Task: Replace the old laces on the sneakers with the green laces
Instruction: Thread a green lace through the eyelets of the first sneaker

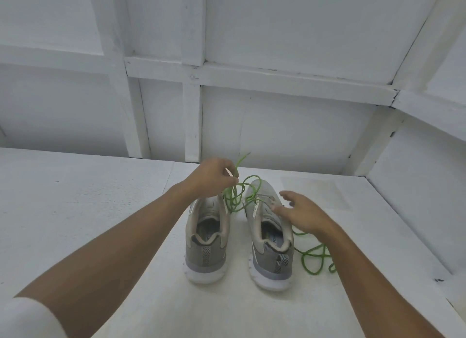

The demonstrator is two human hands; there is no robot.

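Observation:
Two grey sneakers with white soles stand side by side on the white table, heels towards me: the left sneaker [207, 239] and the right sneaker [271, 241]. My left hand [210, 177] is raised above the left sneaker's toe and pinches a green lace [237, 194], which hangs in loops between the two shoes. My right hand [301, 215] hovers over the right sneaker's outer side with fingers spread and holds nothing. A second green lace [315, 259] lies coiled on the table to the right of the right sneaker, partly under my right forearm.
The white table [100, 199] ends at a white panelled wall [252, 123] just behind the shoes. A raised white side wall [416, 199] bounds the table on the right.

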